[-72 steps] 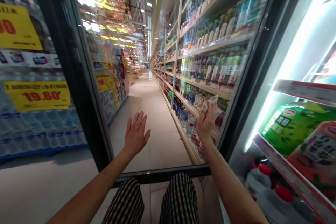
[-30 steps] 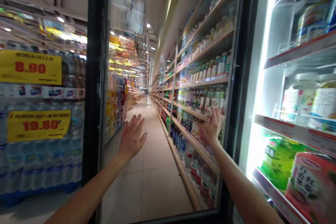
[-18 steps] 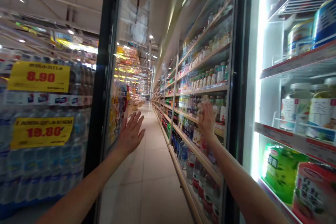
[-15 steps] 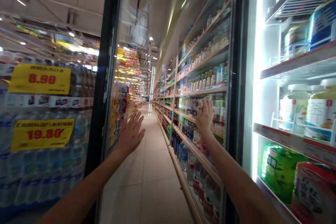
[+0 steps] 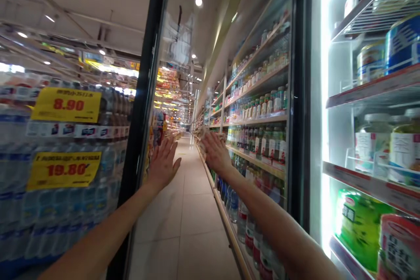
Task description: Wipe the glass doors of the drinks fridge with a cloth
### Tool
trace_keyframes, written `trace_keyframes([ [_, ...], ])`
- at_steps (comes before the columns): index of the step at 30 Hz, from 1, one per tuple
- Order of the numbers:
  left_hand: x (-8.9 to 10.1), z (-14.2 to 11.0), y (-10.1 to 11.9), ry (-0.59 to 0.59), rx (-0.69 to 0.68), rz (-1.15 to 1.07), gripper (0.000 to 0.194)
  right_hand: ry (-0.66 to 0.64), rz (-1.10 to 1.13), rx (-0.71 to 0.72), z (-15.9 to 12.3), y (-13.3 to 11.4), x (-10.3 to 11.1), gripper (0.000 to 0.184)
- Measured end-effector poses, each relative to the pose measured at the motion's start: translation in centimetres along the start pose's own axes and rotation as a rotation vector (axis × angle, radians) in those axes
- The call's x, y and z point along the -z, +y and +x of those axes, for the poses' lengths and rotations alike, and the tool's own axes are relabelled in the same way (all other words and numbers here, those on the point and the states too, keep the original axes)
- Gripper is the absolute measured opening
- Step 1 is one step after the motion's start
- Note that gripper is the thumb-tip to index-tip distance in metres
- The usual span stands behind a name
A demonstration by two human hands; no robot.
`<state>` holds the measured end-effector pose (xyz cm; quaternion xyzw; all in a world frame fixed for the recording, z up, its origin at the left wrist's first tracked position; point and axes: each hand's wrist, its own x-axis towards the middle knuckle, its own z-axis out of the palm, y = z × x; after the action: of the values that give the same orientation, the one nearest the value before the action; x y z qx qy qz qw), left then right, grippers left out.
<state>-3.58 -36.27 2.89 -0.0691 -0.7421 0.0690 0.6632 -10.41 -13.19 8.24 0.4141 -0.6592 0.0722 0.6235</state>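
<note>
Right hand [image 5: 216, 154] grasps a pale, blurred cloth [image 5: 205, 133] under its fingers, apparently for contact with the glass door [image 5: 300, 118], midway between its side edges. Left hand [image 5: 163, 165], flat, released, I judge steadies the door.

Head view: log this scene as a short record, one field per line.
left hand: fingers spread, facing the glass door; contact unclear
right hand: fingers extended over a pale cloth, mostly hidden; firmness of grip unclear
door: black frame, tall pane
seen in the glass: tiled floor, shelves of bottles
left of door: upper yellow sign 8.90, lower yellow sign 19.80
right of door: lit shelves, green pack beside red pack
</note>
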Motion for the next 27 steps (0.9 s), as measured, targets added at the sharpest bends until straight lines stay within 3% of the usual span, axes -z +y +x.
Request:
trace_keyframes([
  [2,0.4,0.1,-0.5,-0.012,-0.004,0.011,0.056,-0.083,0.004,0.120,0.8,-0.7,-0.1,0.043],
  [3,0.6,0.1,-0.8,-0.023,-0.014,0.014,0.056,-0.058,-0.005,0.067,1.3,-0.7,0.0,0.042],
  [6,1.1,0.1,-1.3,-0.045,-0.039,0.013,0.054,0.168,-0.050,-0.335,2.9,-0.2,0.2,0.042],
  [7,1.3,0.1,-1.3,-0.043,-0.038,0.012,0.054,0.209,-0.054,-0.400,3.3,-0.5,0.0,0.043],
  [8,1.5,0.2,-1.4,-0.037,-0.030,0.010,0.055,0.202,-0.045,-0.377,3.5,-0.9,-0.3,0.043],
  [9,1.7,0.2,-1.5,-0.028,-0.019,0.007,0.055,0.149,-0.024,-0.265,3.7,-1.6,-0.7,0.043],
  [12,2.9,0.6,-2.3,0.019,0.033,-0.003,0.056,-0.055,0.046,0.155,5.1,-3.5,-1.7,0.042],
  [13,3.4,0.7,-2.7,0.038,0.048,-0.003,0.056,-0.065,0.048,0.168,6.0,-3.9,-1.8,0.041],
  [16,5.2,1.0,-4.1,0.077,0.088,0.011,0.056,0.039,0.017,-0.159,9.5,-4.9,-2.0,0.042],
  [18,6.1,1.0,-4.8,0.090,0.119,0.021,0.056,0.030,0.025,-0.238,10.8,-6.4,-2.5,0.043],
  [19,6.4,0.9,-5.1,0.096,0.135,0.025,0.056,-0.011,0.040,-0.169,10.8,-7.6,-2.9,0.043],
  [22,7.0,0.3,-5.5,0.105,0.169,0.030,0.056,-0.161,0.086,0.248,8.9,-11.1,-4.3,0.040],
  [24,7.2,-0.2,-5.8,0.098,0.181,0.027,0.057,-0.211,0.105,0.455,7.9,-12.1,-4.8,0.037],
  [25,7.2,-0.4,-6.0,0.091,0.182,0.025,0.056,-0.213,0.107,0.475,7.9,-12.1,-4.8,0.037],
  [27,7.2,-0.7,-6.4,0.085,0.183,0.029,0.056,-0.166,0.090,0.322,8.8,-11.4,-4.5,0.038],
])
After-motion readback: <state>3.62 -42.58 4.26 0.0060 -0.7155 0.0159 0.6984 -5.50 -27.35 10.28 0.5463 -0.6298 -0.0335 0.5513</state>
